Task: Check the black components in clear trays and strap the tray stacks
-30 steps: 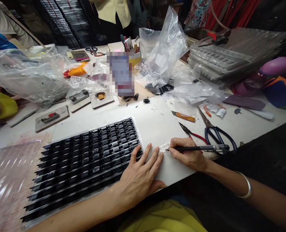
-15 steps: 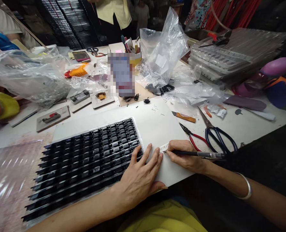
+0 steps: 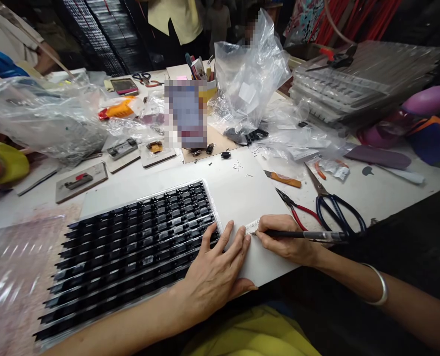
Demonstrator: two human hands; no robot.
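Paper slip [image 3: 252, 226]: lying close to the tabletop's [image 3: 242, 188] near edge, between both hands, its left end meeting the left fingertips.
Left hand [image 3: 218, 267]: spreading palm down, grasping nothing, little finger reaching over the tray's [image 3: 211, 198] right edge.
Right hand [image 3: 288, 240]: gripping a black pen [image 3: 305, 235], pointing its tip at the slip.
Since a second ago: right hand sitting slightly farther left, pen's rear dipping lower; co-worker's forearm [image 3: 46, 58] now showing at far left.

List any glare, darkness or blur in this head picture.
Head view: glare streaks the clear plastic sheet at left; head view: the background is dark; head view: pixel blocks cover a patch above centre; head view: writing on the paper slip is too small to read.
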